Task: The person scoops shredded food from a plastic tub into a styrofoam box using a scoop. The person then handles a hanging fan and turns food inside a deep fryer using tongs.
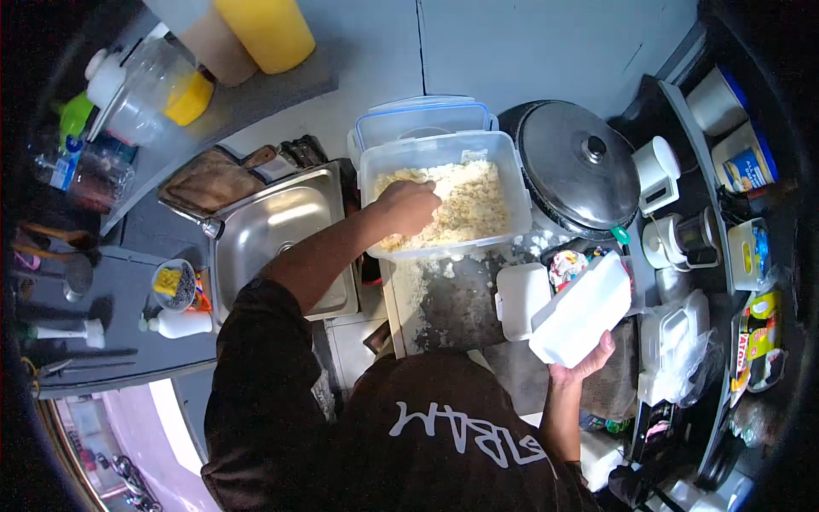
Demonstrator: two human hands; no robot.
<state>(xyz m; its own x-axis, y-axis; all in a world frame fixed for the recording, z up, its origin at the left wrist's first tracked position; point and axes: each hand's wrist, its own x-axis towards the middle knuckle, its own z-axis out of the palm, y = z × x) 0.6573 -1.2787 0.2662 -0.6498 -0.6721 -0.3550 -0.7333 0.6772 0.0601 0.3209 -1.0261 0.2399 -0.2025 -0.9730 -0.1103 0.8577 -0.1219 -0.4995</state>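
My left hand (409, 208) reaches into a clear plastic tub (448, 251), its fingers down among pale, crumbly food (477, 195). Whether the fingers have closed on any of it is hidden. My right hand (585, 361) holds a white rectangular container (582, 310), tilted, from beneath at its lower end. Left of that container a white lid or flap (523, 301) lies on the dark, crumb-strewn worktop (457, 307). Behind the tub stands a clear lid with a blue seal (422, 118).
A steel sink (288, 211) is on the left, with a wooden cutting board (205, 176) behind it. A large lidded pot (579, 169) stands right of the tub. Shelves with containers (745, 163) line the right side. A white bottle (182, 323) stands left of the sink.
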